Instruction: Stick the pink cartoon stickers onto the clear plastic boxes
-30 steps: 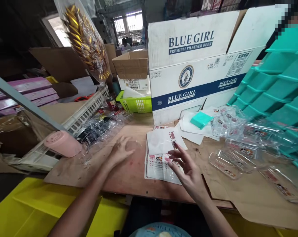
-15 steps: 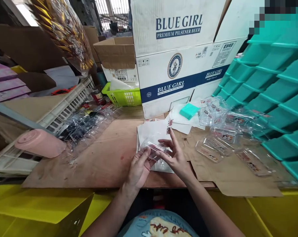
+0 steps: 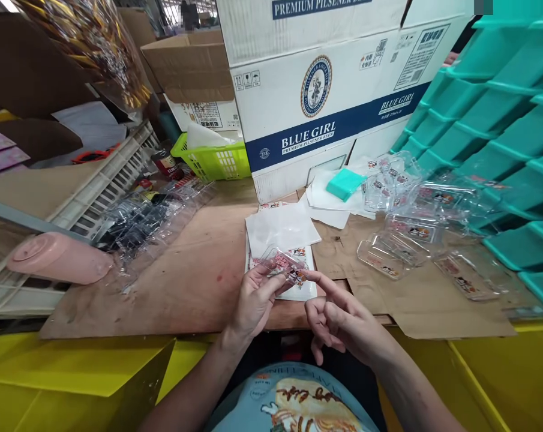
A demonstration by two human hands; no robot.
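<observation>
My left hand (image 3: 255, 300) pinches a clear plastic case (image 3: 271, 259) between thumb and fingers, tilted above a stack of paper. A cartoon sticker with reddish print (image 3: 297, 276) shows at the right end of the case. The tip of my right hand's (image 3: 338, 312) stretched index finger touches that end; its other fingers are loosely bent and grip nothing. Below the case lies a sticker sheet (image 3: 307, 291), partly covered by white paper (image 3: 282, 225). To the right, several clear cases with similar stickers (image 3: 383, 259) lie on cardboard.
Stacked teal bins (image 3: 518, 150) rise at the right. White beer cartons (image 3: 271, 126) stand behind, beside a lime green basket (image 3: 221, 162). A pink bottle (image 3: 59, 258) lies at left, near a white plastic crate (image 3: 109, 180). Yellow bins (image 3: 73, 366) sit below the table edge.
The sticker that was on my right index fingertip is now at the case. My right hand has moved down and right, its finger now pointing at the case. The view has tilted down.
</observation>
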